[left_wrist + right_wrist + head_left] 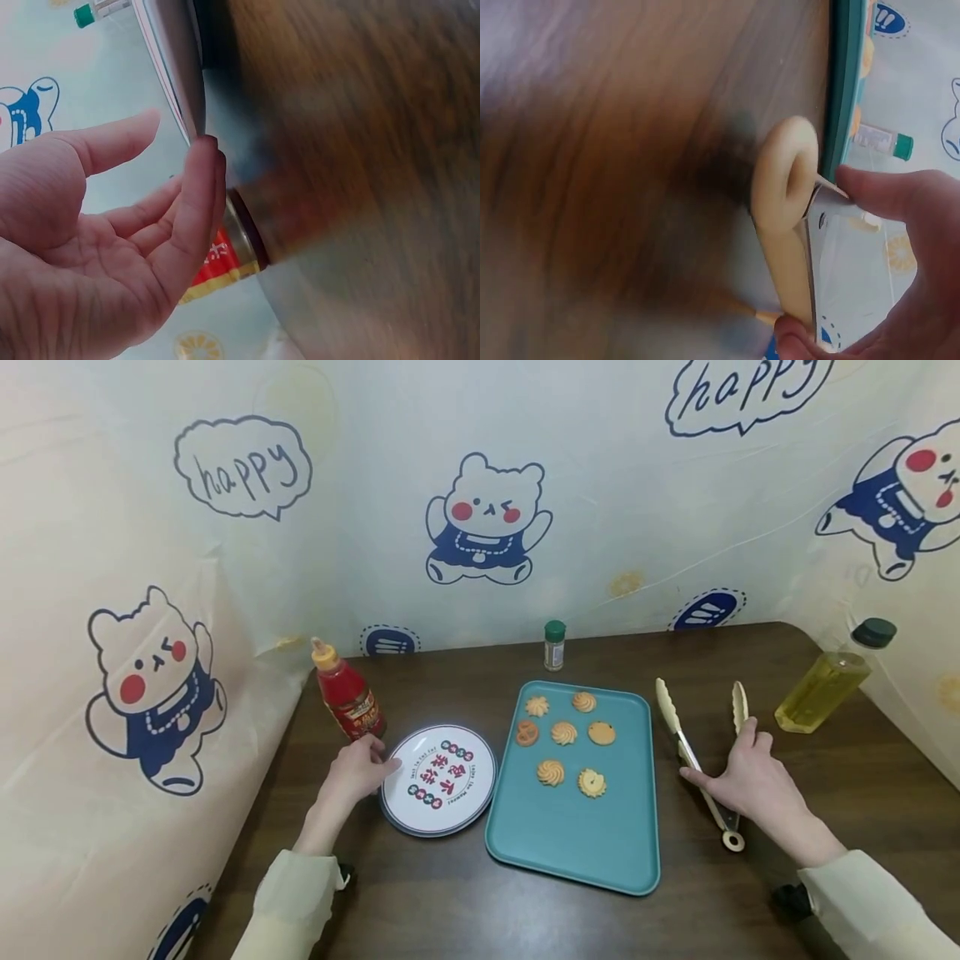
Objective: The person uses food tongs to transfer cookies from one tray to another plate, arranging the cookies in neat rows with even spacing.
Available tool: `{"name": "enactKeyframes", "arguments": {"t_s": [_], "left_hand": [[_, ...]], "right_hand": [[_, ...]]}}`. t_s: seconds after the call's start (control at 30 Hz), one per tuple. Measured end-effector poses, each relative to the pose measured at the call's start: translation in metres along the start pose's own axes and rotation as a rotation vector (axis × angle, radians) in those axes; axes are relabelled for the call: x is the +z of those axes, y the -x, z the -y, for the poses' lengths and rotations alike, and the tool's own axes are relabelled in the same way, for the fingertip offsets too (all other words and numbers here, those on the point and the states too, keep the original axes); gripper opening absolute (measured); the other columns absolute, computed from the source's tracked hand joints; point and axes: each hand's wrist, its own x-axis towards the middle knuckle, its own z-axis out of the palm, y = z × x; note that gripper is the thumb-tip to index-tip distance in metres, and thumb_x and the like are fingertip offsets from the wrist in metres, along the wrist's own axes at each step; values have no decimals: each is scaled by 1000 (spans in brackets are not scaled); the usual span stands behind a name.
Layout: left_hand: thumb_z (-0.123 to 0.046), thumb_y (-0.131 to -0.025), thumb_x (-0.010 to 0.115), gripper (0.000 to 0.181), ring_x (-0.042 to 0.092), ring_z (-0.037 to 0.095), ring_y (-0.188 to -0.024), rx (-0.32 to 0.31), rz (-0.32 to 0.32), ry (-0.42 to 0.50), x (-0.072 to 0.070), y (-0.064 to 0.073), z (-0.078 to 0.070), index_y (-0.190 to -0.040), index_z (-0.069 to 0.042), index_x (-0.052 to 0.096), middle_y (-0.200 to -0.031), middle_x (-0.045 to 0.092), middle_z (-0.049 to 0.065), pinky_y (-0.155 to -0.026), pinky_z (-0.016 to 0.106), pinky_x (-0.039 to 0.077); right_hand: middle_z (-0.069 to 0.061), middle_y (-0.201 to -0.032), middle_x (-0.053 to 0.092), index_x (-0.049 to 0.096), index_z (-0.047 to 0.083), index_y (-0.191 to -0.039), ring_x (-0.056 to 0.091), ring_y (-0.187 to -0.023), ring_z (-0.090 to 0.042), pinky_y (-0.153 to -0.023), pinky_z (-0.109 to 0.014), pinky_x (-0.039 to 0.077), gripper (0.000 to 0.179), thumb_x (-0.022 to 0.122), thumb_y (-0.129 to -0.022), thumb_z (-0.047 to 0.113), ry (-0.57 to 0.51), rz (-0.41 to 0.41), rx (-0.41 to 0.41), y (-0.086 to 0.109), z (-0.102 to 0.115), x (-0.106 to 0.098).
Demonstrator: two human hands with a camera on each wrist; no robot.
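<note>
My left hand (358, 770) is at the left rim of a round white plate (438, 781) with printed lettering, which seems to be stacked on another. In the left wrist view, its fingertips (202, 150) touch the plate's edge from below, while the thumb stands a little apart above it. Just behind that hand, a red sauce bottle (350, 697) with a yellow cap stands upright. My right hand (757, 781) spans a pair of metal tongs (697, 768) with cream-coloured tips, thumb on one arm and fingers on the other. The tongs are spread and lie on the table.
Several biscuits (564, 732) lie on a teal tray (570, 852) between the hands. Behind it is a small green-capped spice jar (554, 647). An oil bottle (828, 685) stands at the right on the brown table (420, 902). Printed sheeting (360, 527) covers the walls.
</note>
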Motion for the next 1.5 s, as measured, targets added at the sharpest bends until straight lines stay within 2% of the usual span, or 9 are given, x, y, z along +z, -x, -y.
{"name": "enactKeyframes", "arguments": {"t_s": [0.17, 0.3, 0.57, 0.77, 0.93, 1.03, 1.17, 1.37, 1.5], "left_hand": [[-23, -93, 71, 43, 67, 22, -70, -4, 18, 30, -1, -3, 5, -121, 6, 57, -103, 66, 22, -67, 36, 61], [-23, -94, 71, 42, 67, 21, -70, -14, 18, 43, -2, -2, 6, -121, 6, 58, -102, 66, 21, -66, 35, 61], [-23, -96, 67, 38, 67, 22, -70, -10, 25, 63, -2, -1, 5, -118, 6, 58, -99, 66, 19, -67, 36, 61], [-26, -98, 64, 37, 68, 22, -71, -12, 23, 69, 0, -1, 8, -118, 5, 59, -100, 66, 19, -69, 36, 61], [-26, -98, 64, 38, 68, 21, -72, -8, 31, 81, 0, -2, 8, -119, 6, 59, -103, 66, 20, -69, 36, 61], [-24, -98, 64, 38, 68, 21, -71, -4, 37, 80, 1, -4, 10, -120, 6, 59, -103, 66, 21, -68, 36, 61], [-20, -98, 64, 36, 67, 21, -70, 12, 40, 64, 2, -7, 13, -121, 7, 60, -103, 66, 22, -67, 36, 61], [-16, -97, 65, 33, 66, 21, -72, 21, 38, 48, 6, -8, 13, -121, 6, 60, -104, 66, 21, -69, 36, 61], [-15, -97, 66, 33, 66, 24, -74, 17, 33, 40, 7, -9, 10, -122, 5, 61, -104, 66, 21, -71, 36, 61]], "right_hand": [[-46, -112, 34, 15, -26, -138, 54, -66, -54, -62, -64, 49, 119, 80, -77, 53, 5, 26, -75, -3, -5, -5], [-42, -114, 36, 21, -23, -139, 55, -71, -47, -65, -62, 51, 116, 79, -77, 56, 4, 104, -108, -8, -12, -8], [-47, -126, 36, 16, -21, -146, 51, -104, -57, -84, -68, 47, 121, 81, -76, 53, -20, 218, -184, -21, -25, -15], [-49, -134, 34, 16, -15, -150, 43, -116, -63, -92, -70, 42, 117, 82, -77, 48, -37, 273, -244, -29, -36, -19], [-47, -134, 37, 18, -13, -151, 44, -118, -60, -94, -69, 41, 113, 83, -78, 44, -46, 274, -277, -30, -40, -21], [-48, -139, 32, 13, -11, -153, 39, -122, -62, -96, -72, 38, 116, 81, -80, 47, -56, 277, -255, -30, -40, -17], [-48, -140, 30, 12, -12, -153, 36, -124, -62, -99, -73, 34, 118, 78, -80, 54, -96, 219, -235, -28, -38, -8], [-35, -118, 52, 43, -14, -133, 53, -103, -49, -87, -66, 45, 90, 80, -81, 50, -159, 94, -227, -24, -37, 3], [-24, -102, 55, 50, -9, -119, 53, -87, -38, -73, -52, 49, 74, 80, -82, 48, -188, 66, -204, -22, -37, 5]]}}
